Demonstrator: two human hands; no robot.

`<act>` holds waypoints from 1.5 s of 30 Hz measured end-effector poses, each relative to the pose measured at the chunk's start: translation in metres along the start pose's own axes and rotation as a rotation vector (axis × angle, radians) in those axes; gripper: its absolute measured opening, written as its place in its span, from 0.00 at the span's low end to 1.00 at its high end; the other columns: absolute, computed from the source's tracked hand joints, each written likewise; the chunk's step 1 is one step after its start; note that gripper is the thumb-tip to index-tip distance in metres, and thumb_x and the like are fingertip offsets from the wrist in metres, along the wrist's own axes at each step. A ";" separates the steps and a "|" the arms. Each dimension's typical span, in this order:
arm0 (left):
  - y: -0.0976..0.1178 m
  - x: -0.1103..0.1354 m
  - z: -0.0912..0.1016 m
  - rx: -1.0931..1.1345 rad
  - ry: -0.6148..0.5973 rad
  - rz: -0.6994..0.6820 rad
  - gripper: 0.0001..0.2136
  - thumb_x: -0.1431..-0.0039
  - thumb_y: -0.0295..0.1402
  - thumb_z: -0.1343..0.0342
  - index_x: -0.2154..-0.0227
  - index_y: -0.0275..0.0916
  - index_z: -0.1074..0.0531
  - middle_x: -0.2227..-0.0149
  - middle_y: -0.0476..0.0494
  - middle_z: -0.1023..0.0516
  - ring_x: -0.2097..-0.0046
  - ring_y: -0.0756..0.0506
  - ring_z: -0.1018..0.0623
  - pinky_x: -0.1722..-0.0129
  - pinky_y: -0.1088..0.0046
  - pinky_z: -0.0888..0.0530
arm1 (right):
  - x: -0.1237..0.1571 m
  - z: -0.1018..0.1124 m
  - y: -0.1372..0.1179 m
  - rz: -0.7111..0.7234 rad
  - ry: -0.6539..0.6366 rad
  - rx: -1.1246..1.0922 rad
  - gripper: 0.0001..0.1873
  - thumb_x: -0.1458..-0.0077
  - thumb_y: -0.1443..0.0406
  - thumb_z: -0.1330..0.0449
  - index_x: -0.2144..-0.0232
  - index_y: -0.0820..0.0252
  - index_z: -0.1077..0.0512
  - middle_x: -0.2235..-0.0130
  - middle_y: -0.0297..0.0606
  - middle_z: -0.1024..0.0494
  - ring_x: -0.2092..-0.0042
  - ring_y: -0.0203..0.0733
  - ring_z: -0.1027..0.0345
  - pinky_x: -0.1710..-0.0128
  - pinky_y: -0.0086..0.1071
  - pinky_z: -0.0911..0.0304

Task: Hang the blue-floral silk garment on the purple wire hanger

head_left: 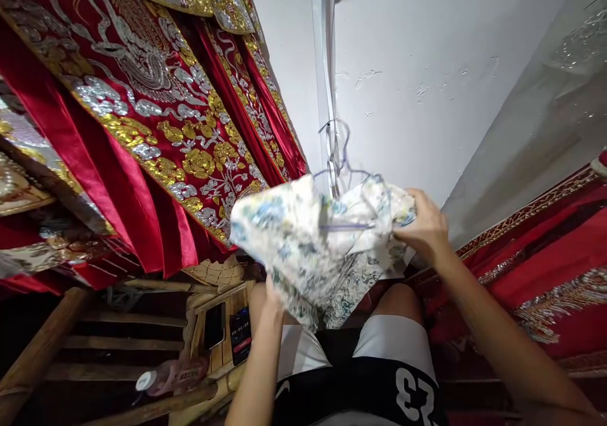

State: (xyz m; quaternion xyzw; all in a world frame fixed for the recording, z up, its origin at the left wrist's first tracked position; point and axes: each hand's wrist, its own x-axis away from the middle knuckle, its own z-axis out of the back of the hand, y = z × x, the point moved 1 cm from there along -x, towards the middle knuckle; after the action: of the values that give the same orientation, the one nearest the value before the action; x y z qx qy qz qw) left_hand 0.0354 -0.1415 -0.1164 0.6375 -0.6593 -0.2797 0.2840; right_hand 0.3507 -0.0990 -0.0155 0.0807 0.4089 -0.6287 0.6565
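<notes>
A white garment with a blue-green floral print [303, 243] hangs bunched in front of me on a thin wire hanger [339, 160]. My right hand [427, 227] is closed on the garment's right edge near the hanger's shoulder. My left hand [274, 296] grips the cloth from below, its fingers mostly hidden in the folds. The hanger's hook rises toward a white cord on the wall.
Red drapes with gold and silver embroidery [156, 116] hang at left, and red embroidered cloth [545, 268] lies at right. A wooden bench [142, 331] holds two phones [240, 334] and a plastic bottle [173, 375]. A white wall [412, 66] is ahead.
</notes>
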 end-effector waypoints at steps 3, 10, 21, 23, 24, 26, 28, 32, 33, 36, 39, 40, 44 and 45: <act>-0.038 0.015 0.030 -0.142 0.156 0.075 0.39 0.58 0.71 0.40 0.53 0.44 0.21 0.38 0.37 0.25 0.26 0.30 0.44 0.29 0.55 0.39 | -0.029 0.010 0.005 -0.108 0.024 0.045 0.35 0.57 0.50 0.32 0.47 0.55 0.29 0.53 0.47 0.19 0.53 0.62 0.26 0.59 0.43 0.34; -0.079 0.039 0.030 -0.329 0.182 0.079 0.37 0.58 0.50 0.25 0.44 0.40 0.25 0.44 0.33 0.20 0.35 0.31 0.27 0.32 0.54 0.34 | -0.031 0.007 -0.015 0.094 0.047 -0.021 0.37 0.54 0.50 0.32 0.44 0.56 0.30 0.48 0.50 0.22 0.46 0.64 0.30 0.48 0.49 0.34; -0.104 0.080 0.017 -0.432 0.181 0.131 0.33 0.54 0.47 0.27 0.46 0.38 0.22 0.45 0.33 0.19 0.36 0.31 0.26 0.30 0.51 0.37 | 0.148 -0.067 -0.042 -0.327 -0.080 -0.824 0.16 0.38 0.50 0.40 0.63 0.56 0.28 0.64 0.40 0.22 0.62 0.47 0.27 0.61 0.38 0.31; -0.106 0.080 0.015 -0.448 0.147 0.121 0.32 0.53 0.48 0.27 0.47 0.37 0.22 0.45 0.33 0.19 0.36 0.31 0.26 0.30 0.51 0.38 | 0.163 -0.082 -0.049 -0.411 -0.255 -0.919 0.21 0.38 0.48 0.40 0.73 0.56 0.36 0.75 0.31 0.34 0.71 0.38 0.38 0.70 0.32 0.39; -0.106 0.079 0.015 -0.466 0.134 0.125 0.32 0.53 0.48 0.28 0.47 0.37 0.22 0.45 0.33 0.19 0.36 0.31 0.26 0.30 0.51 0.38 | 0.165 -0.086 -0.051 -0.418 -0.316 -0.941 0.23 0.38 0.47 0.40 0.75 0.55 0.40 0.76 0.29 0.39 0.73 0.36 0.42 0.72 0.31 0.42; -0.106 0.078 0.015 -0.506 0.127 0.140 0.32 0.54 0.49 0.28 0.47 0.37 0.22 0.45 0.33 0.19 0.35 0.31 0.27 0.30 0.51 0.38 | 0.161 -0.084 -0.052 -0.404 -0.364 -0.940 0.24 0.40 0.48 0.38 0.74 0.55 0.42 0.76 0.27 0.42 0.73 0.35 0.46 0.73 0.30 0.46; -0.104 0.078 0.015 -0.543 0.126 0.150 0.33 0.54 0.50 0.28 0.47 0.37 0.22 0.45 0.32 0.19 0.34 0.30 0.28 0.30 0.51 0.37 | 0.152 -0.077 -0.051 -0.392 -0.354 -0.906 0.22 0.42 0.50 0.34 0.72 0.55 0.39 0.75 0.27 0.42 0.73 0.34 0.47 0.73 0.30 0.47; -0.098 0.083 0.006 -0.611 0.078 0.159 0.31 0.52 0.50 0.30 0.48 0.38 0.22 0.45 0.32 0.19 0.33 0.31 0.30 0.29 0.52 0.40 | 0.145 -0.068 -0.050 -0.392 -0.364 -0.876 0.22 0.43 0.50 0.34 0.74 0.55 0.38 0.79 0.25 0.43 0.76 0.34 0.49 0.75 0.30 0.50; -0.096 0.085 0.003 -0.623 0.070 0.159 0.30 0.52 0.50 0.30 0.48 0.38 0.22 0.46 0.33 0.19 0.32 0.31 0.30 0.28 0.52 0.41 | 0.146 -0.069 -0.050 -0.408 -0.363 -0.879 0.22 0.43 0.49 0.35 0.74 0.55 0.37 0.80 0.26 0.43 0.76 0.34 0.49 0.75 0.31 0.51; -0.090 0.088 -0.002 -0.641 0.062 0.168 0.31 0.53 0.49 0.29 0.47 0.39 0.22 0.48 0.34 0.18 0.33 0.31 0.30 0.28 0.51 0.44 | 0.148 -0.071 -0.051 -0.448 -0.345 -0.886 0.20 0.42 0.48 0.36 0.72 0.56 0.33 0.79 0.29 0.37 0.77 0.37 0.45 0.76 0.33 0.49; -0.090 0.089 0.004 -0.658 0.069 0.174 0.32 0.54 0.49 0.28 0.48 0.39 0.22 0.48 0.34 0.18 0.33 0.31 0.29 0.28 0.53 0.41 | 0.149 -0.071 -0.051 -0.437 -0.370 -0.861 0.18 0.41 0.49 0.36 0.71 0.56 0.30 0.78 0.31 0.35 0.76 0.38 0.43 0.75 0.33 0.48; -0.092 0.089 0.008 -0.662 0.089 0.164 0.32 0.55 0.50 0.28 0.47 0.39 0.22 0.47 0.34 0.18 0.33 0.31 0.29 0.29 0.54 0.40 | 0.149 -0.069 -0.050 -0.429 -0.394 -0.849 0.18 0.41 0.50 0.37 0.72 0.56 0.31 0.78 0.32 0.35 0.75 0.38 0.42 0.75 0.33 0.48; -0.101 0.086 0.032 -0.572 0.409 0.003 0.33 0.48 0.57 0.35 0.44 0.41 0.27 0.43 0.35 0.22 0.34 0.32 0.29 0.36 0.59 0.31 | 0.151 -0.057 -0.048 -0.403 -0.460 -0.872 0.19 0.37 0.52 0.41 0.75 0.57 0.30 0.76 0.35 0.28 0.73 0.39 0.36 0.73 0.33 0.44; -0.101 0.084 0.035 -0.544 0.517 -0.088 0.33 0.44 0.58 0.39 0.42 0.43 0.29 0.42 0.35 0.24 0.34 0.33 0.29 0.38 0.60 0.30 | 0.151 -0.054 -0.047 -0.403 -0.440 -0.890 0.18 0.37 0.53 0.41 0.75 0.57 0.28 0.76 0.36 0.26 0.73 0.40 0.35 0.72 0.33 0.42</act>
State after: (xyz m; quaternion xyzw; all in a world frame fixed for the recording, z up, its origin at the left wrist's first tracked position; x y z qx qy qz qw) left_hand 0.0763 -0.2287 -0.2129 0.6160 -0.4394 -0.2865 0.5877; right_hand 0.2658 -0.1894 -0.1281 -0.4193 0.4961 -0.5103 0.5636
